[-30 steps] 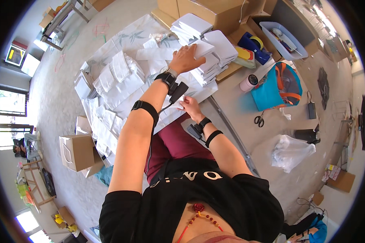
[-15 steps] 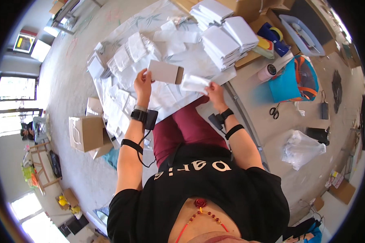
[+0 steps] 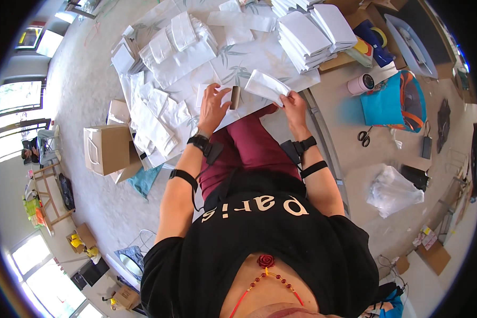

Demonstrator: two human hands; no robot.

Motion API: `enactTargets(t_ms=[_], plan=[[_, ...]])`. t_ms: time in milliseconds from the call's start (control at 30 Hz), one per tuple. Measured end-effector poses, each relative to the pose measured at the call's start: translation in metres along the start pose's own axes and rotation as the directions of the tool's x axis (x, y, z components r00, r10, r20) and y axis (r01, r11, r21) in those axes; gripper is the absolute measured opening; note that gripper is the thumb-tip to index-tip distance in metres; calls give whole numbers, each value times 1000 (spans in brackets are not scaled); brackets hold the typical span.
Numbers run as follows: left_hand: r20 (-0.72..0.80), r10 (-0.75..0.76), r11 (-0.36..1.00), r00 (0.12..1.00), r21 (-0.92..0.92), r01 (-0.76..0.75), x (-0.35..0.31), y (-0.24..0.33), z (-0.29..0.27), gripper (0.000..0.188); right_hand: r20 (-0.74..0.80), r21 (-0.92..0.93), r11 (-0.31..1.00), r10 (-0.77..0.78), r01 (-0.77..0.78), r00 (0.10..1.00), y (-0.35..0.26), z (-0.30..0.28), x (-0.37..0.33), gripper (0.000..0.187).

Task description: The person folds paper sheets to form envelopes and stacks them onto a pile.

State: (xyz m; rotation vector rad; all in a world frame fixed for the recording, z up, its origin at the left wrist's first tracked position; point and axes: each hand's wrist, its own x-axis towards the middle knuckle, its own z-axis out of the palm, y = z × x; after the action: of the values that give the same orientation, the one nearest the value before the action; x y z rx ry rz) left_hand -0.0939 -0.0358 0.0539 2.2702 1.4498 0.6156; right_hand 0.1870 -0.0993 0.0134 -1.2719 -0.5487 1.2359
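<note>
My left hand (image 3: 212,111) reaches over a small white carton (image 3: 202,91), fingers and thumb curved across its top and sides. The carton lies low over the table, its open end (image 3: 235,98) showing a grey-brown inside facing right. Pinched between my right thumb and fingers is one end of a flat, folded white packet (image 3: 267,87), which slants up and left; whether it is cloth or paper I cannot tell. My right hand (image 3: 294,107) is by the table's near right edge, and the packet is apart from the carton.
Flat white cartons (image 3: 305,37) are stacked at the table's far right. Folded white pieces (image 3: 183,32) and a loose heap (image 3: 153,116) lie on its left side. A blue bag (image 3: 389,103), pink cup (image 3: 358,85) and scissors (image 3: 364,137) are to the right; a cardboard box (image 3: 107,151) stands left.
The white carton has come down toward the table, and my left hand has shifted from its left edge to over its top. My right hand has swung the packet up, tilting it more.
</note>
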Motion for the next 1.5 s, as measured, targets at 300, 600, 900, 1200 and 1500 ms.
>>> enactTargets(t_ms=[300,600,900,1200,1500], plan=[[361,8,986,933,154,-68,28,1,-6,85,74,9,997,73,-74,995,13,7,-7,28],[387,-55,989,921,148,-3,30,2,-3,92,81,30,998,44,-47,996,57,18,-11,25],[402,-36,997,915,81,3,35,-3,-1,88,3,-433,875,-236,214,972,66,24,-22,25],[299,-49,996,953,85,25,30,-6,12,56,12,-583,766,-323,269,946,48,34,-30,24],[213,-127,985,969,143,97,23,13,16,55,-4,-591,755,-352,282,936,44,34,-32,24]])
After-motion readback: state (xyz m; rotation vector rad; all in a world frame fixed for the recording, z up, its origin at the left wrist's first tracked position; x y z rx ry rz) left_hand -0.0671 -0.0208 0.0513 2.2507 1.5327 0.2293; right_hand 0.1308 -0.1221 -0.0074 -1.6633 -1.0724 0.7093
